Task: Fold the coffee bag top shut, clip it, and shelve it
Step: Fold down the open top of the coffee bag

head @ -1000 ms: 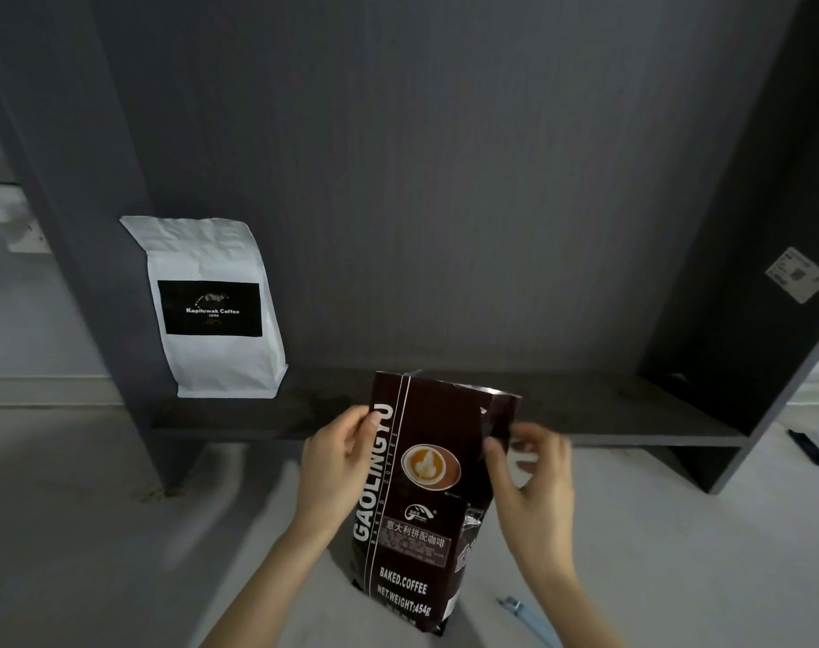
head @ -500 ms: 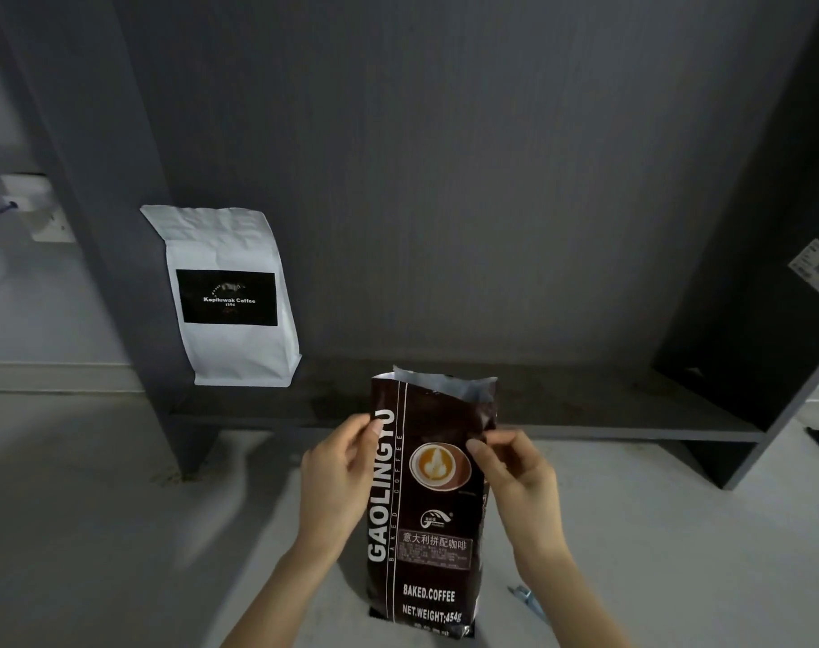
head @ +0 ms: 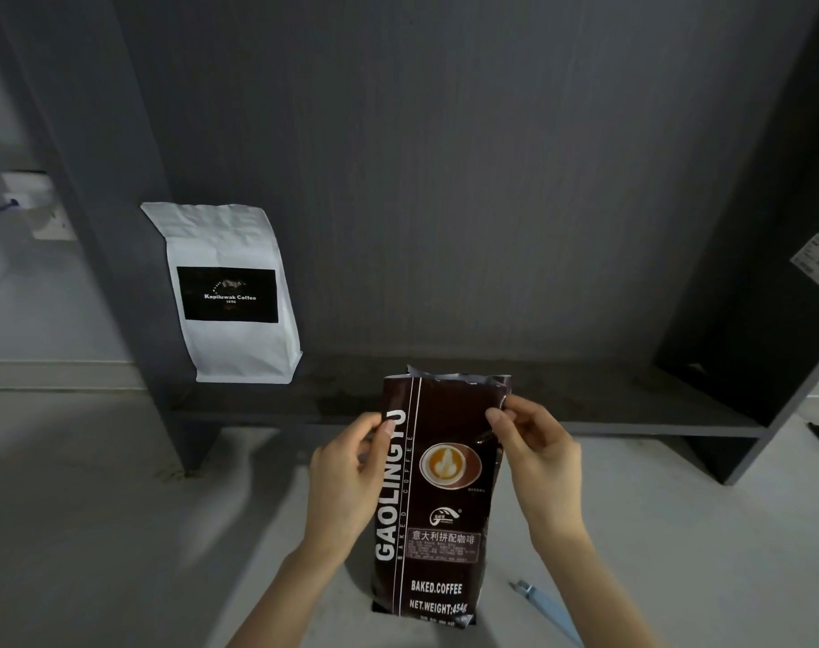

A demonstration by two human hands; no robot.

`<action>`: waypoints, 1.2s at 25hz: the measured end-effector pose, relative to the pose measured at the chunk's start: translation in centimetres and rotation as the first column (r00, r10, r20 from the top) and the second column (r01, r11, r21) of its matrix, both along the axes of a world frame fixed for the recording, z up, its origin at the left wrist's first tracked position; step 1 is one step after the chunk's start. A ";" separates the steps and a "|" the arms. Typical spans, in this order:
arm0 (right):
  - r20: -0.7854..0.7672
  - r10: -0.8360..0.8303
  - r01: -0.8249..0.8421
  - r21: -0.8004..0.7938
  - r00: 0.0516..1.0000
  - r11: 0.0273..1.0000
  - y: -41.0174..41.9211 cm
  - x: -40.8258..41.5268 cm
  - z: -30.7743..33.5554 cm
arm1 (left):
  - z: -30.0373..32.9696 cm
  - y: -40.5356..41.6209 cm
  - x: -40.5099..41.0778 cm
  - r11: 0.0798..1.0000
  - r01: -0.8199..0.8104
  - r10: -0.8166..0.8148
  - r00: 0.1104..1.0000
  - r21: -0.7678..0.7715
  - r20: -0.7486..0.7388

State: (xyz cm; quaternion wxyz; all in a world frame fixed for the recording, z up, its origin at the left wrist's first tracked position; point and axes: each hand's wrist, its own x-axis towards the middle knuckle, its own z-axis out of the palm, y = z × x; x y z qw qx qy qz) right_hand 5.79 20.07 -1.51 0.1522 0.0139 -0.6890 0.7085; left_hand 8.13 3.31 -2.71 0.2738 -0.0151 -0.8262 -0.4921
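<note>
A dark brown coffee bag (head: 438,516) lettered GAOLINGYU stands upright on the pale floor in front of the shelf. Its top edge is open and slightly crumpled, with silver lining showing. My left hand (head: 349,479) grips the bag's left edge near the top. My right hand (head: 536,460) pinches the right edge just under the top corner. A light blue clip (head: 545,605) lies on the floor to the right of the bag's base, partly behind my right forearm.
The dark grey shelf board (head: 608,404) runs low behind the bag, between a left upright and a black right side panel (head: 772,297). A white Kopiluwak coffee bag (head: 232,292) stands at the shelf's left end. A wall socket (head: 38,208) sits at far left.
The bag has turned from tilted to squarely upright and its top has been pressed flatter. My right hand moved up to the bag's top right corner.
</note>
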 end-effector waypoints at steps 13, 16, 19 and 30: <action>0.001 -0.058 0.058 0.089 0.998 0.994 -0.4 0.5 -0.3 | -0.4 -0.3 -0.2 0.996 0.033 -0.037 0.999 -0.085 -0.037; 0.037 -0.069 0.069 -0.012 0.997 0.998 -0.3 0.5 -0.2 | -0.4 -0.2 -0.3 0.993 0.031 -0.038 0.998 -0.110 -0.058; 0.030 -0.066 0.066 -0.010 0.997 0.998 -0.2 0.4 -0.3 | -0.3 -0.2 -0.2 0.997 0.054 -0.056 0.998 -0.061 -0.038; 0.075 0.084 -0.081 -0.047 0.994 0.996 0.7 1.8 -2.6 | -1.5 -0.4 -0.5 0.926 0.260 -0.291 0.954 0.273 0.079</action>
